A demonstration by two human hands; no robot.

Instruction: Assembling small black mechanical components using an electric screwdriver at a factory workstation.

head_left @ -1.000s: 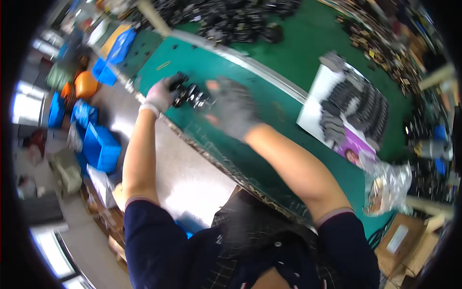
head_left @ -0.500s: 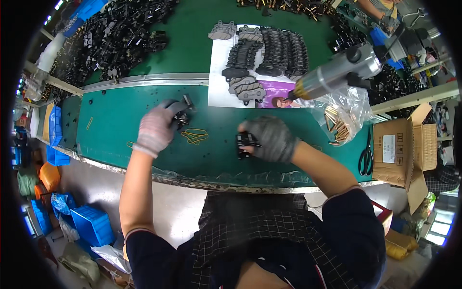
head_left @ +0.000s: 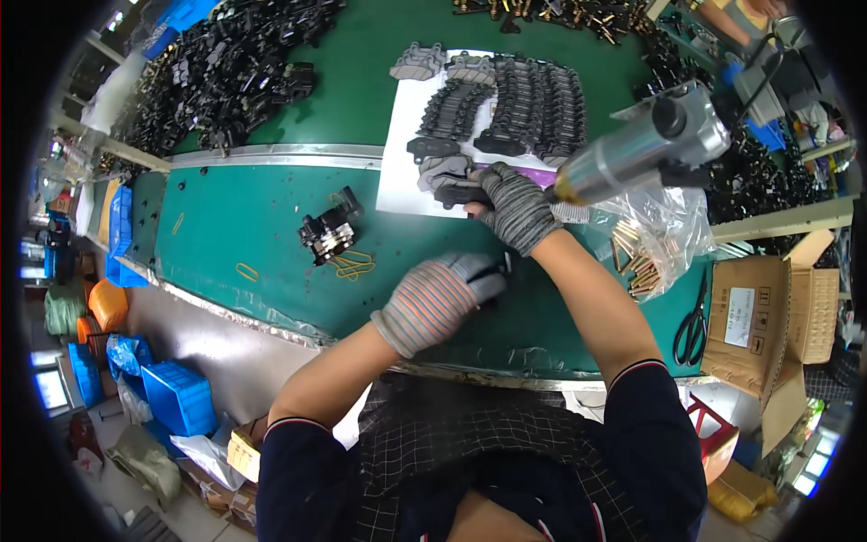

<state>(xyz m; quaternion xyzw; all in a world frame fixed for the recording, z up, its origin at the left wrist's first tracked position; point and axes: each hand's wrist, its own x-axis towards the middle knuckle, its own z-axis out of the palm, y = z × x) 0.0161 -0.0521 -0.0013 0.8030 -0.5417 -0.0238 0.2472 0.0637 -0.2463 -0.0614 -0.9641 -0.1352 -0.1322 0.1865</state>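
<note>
My left hand (head_left: 437,302), in a striped knit glove, is closed around a black metal part (head_left: 492,275) near the bench's front edge; fingers mostly cover the part. My right hand (head_left: 519,206), in a dark grey knit glove, reaches the front of the brake pads and grips a dark brake pad (head_left: 459,195) by its right end. Behind it stand tight rows of brake pads (head_left: 533,99) on a white sheet (head_left: 397,185). Another black and silver bracket-like assembly (head_left: 329,233) lies on the green mat to the left, touching several thin yellow loops (head_left: 354,265).
A power screwdriver (head_left: 632,149) hangs just right of my right hand. A clear bag of brass-coloured pins (head_left: 639,257), black scissors (head_left: 693,330) and an open cardboard box (head_left: 745,312) lie to the right. Black parts (head_left: 226,81) are heaped far left. Another person's arm (head_left: 727,23) shows far right.
My left hand has let go of the assembly on the left and moved right, onto the black part that my right hand held. My right hand has moved up to the brake pads.
</note>
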